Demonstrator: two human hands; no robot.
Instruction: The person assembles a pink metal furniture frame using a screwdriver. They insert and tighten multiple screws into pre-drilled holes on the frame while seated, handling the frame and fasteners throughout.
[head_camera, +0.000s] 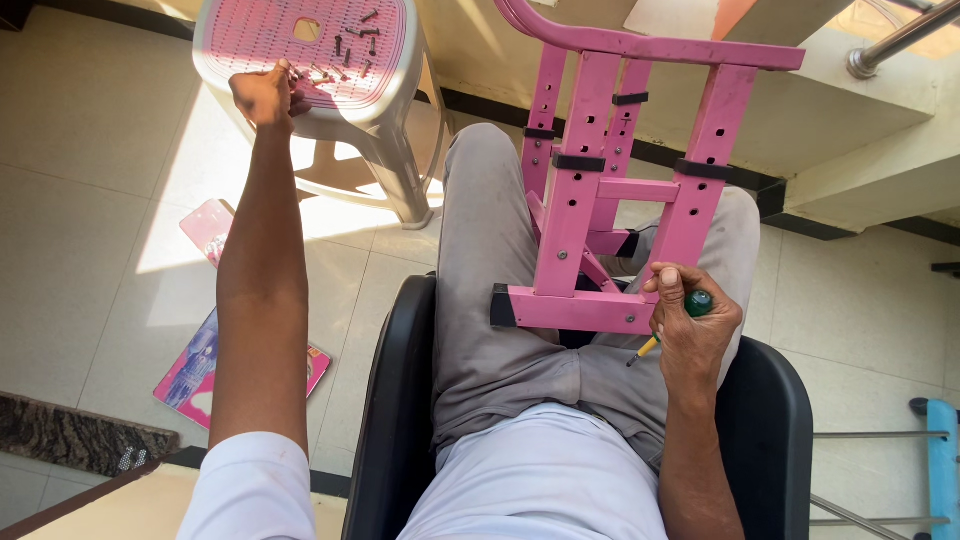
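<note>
I sit in a black chair (395, 400) with a pink metal frame (590, 200) standing between my knees, its legs pierced with rows of holes and fitted with black clips. My right hand (695, 325) rests against the frame's lower crossbar and grips a screwdriver (690, 310) with a green and yellow handle, its tip pointing down-left. My left arm reaches far out to a grey plastic stool (390, 150) with a pink perforated seat. My left hand (265, 95) is closed over the seat's near edge, next to several loose dark screws (350, 45); whether it holds one is hidden.
Pink printed cards or booklets lie on the tiled floor (90, 200) left of the chair, one (205, 228) near the stool and another (190, 375) closer. A raised ledge and steel handrail (900, 40) run behind the frame. A blue object (942, 460) sits at the right edge.
</note>
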